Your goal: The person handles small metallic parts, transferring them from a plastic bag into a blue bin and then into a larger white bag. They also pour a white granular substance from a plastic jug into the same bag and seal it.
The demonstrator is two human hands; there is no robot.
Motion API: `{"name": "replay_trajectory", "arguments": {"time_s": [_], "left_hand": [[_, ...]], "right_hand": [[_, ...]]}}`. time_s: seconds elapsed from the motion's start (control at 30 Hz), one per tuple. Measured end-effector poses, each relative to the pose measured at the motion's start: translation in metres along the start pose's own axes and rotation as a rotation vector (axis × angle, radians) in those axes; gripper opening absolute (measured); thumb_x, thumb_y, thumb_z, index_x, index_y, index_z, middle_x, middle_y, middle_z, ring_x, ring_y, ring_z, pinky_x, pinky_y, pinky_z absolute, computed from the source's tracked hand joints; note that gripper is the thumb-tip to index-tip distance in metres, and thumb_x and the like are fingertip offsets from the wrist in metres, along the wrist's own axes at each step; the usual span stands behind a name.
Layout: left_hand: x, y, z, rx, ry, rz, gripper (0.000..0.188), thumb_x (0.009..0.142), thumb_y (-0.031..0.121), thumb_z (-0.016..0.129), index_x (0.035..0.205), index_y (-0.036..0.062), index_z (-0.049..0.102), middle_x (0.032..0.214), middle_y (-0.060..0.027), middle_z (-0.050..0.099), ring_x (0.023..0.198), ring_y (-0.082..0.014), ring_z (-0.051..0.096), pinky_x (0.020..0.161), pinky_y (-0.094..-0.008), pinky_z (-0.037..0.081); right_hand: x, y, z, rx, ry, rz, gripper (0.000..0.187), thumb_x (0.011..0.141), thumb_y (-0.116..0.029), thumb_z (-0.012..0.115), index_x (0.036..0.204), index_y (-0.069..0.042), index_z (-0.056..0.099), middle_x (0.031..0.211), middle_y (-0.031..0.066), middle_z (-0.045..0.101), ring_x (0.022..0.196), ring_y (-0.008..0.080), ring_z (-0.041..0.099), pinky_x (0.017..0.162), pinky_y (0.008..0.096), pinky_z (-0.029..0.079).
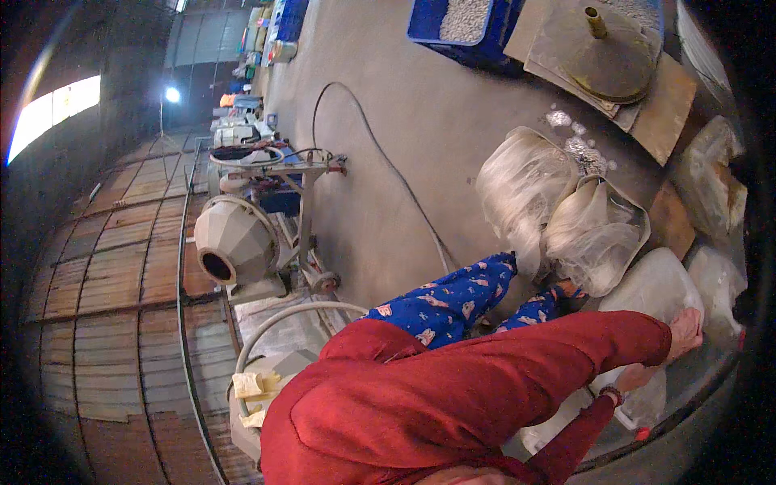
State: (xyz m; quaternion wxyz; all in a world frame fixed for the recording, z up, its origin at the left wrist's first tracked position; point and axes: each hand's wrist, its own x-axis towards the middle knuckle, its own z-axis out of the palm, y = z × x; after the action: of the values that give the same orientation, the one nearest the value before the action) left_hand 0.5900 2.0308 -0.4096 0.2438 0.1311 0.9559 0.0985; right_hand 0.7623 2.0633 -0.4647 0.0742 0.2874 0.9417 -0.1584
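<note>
At the right, my left hand (pixel 687 334) reaches out of a red sleeve and is closed beside a whitish translucent plastic container (pixel 656 284). What its fingers grip cannot be made out. My right hand (pixel 635 377), with a beaded bracelet at the wrist, is just below it, partly covered by the left arm. Its fingers are hard to see among pale plastic pieces (pixel 647 404) with a small red part (pixel 643 434). A second cloudy plastic item (pixel 714 279) lies beyond the left hand.
Two containers with clear plastic liners (pixel 525 182) (pixel 600 230) stand before my blue-trousered legs. White spills (pixel 582 145) lie behind them. Farther off are a blue crate of pale pebbles (pixel 465 20) and a cone-shaped lid (pixel 610 61) on boards. A drum mixer (pixel 234 240) and a cable (pixel 376 141) are leftward.
</note>
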Motion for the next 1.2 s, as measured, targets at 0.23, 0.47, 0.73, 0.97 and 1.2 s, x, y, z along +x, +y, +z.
{"name": "replay_trajectory", "arguments": {"time_s": [0.23, 0.47, 0.73, 0.97, 1.2], "left_hand": [[0.025, 0.015, -0.008, -0.206, -0.117, -0.148, 0.03, 0.074, 0.026, 0.06, 0.097, 0.0054, 0.06, 0.097, -0.0126, 0.053, 0.085, -0.0274, 0.049, 0.061, -0.0386, 0.04], [0.015, -0.033, -0.014, -0.23, -0.005, 0.076, 0.03, 0.076, 0.025, 0.059, 0.096, 0.0035, 0.06, 0.093, -0.0142, 0.058, 0.083, -0.033, 0.054, 0.069, -0.0407, 0.044], [-0.055, -0.124, -0.099, -0.482, 0.061, 0.828, 0.066, 0.08, 0.022, 0.061, 0.135, 0.0073, 0.029, 0.115, -0.0217, 0.052, 0.102, -0.0416, 0.05, 0.088, -0.0458, 0.041], [-0.238, -0.342, -0.176, -0.439, -0.248, 0.27, 0.06, 0.079, 0.006, 0.058, 0.134, 0.0125, 0.034, 0.112, -0.0212, 0.051, 0.102, -0.039, 0.052, 0.084, -0.0431, 0.044], [-0.311, -0.484, -0.199, -0.139, -0.365, -0.084, 0.06, 0.077, 0.006, 0.06, 0.132, 0.009, 0.036, 0.107, -0.0209, 0.051, 0.096, -0.0381, 0.053, 0.081, -0.0432, 0.046]], "right_hand": [[0.015, 0.0, -0.004, 0.008, -0.056, -0.042, 0.042, 0.079, -0.026, 0.057, 0.105, 0.007, 0.054, 0.1, 0.0245, 0.059, 0.095, 0.0395, 0.055, 0.083, 0.0445, 0.041], [0.009, -0.023, -0.033, 0.112, -0.093, -0.037, 0.044, 0.079, -0.03, 0.059, 0.103, 0.007, 0.055, 0.098, 0.0243, 0.061, 0.096, 0.0393, 0.055, 0.085, 0.0438, 0.041], [-0.028, -0.098, -0.092, 0.414, 0.032, 0.333, 0.043, 0.08, -0.034, 0.063, 0.095, 0.006, 0.057, 0.09, 0.021, 0.062, 0.088, 0.0346, 0.057, 0.078, 0.0403, 0.043], [-0.081, -0.065, -0.237, 1.16, 0.339, 0.657, 0.018, 0.081, -0.022, 0.064, 0.077, -0.006, 0.055, 0.062, 0.0004, 0.049, 0.048, 0.0077, 0.044, 0.041, 0.0238, 0.033], [-0.046, -0.041, -0.31, 1.447, 0.412, 0.692, 0.008, 0.083, -0.012, 0.057, 0.085, -0.004, 0.055, 0.061, 0.0019, 0.047, 0.05, 0.0135, 0.045, 0.047, 0.0285, 0.039]]}}
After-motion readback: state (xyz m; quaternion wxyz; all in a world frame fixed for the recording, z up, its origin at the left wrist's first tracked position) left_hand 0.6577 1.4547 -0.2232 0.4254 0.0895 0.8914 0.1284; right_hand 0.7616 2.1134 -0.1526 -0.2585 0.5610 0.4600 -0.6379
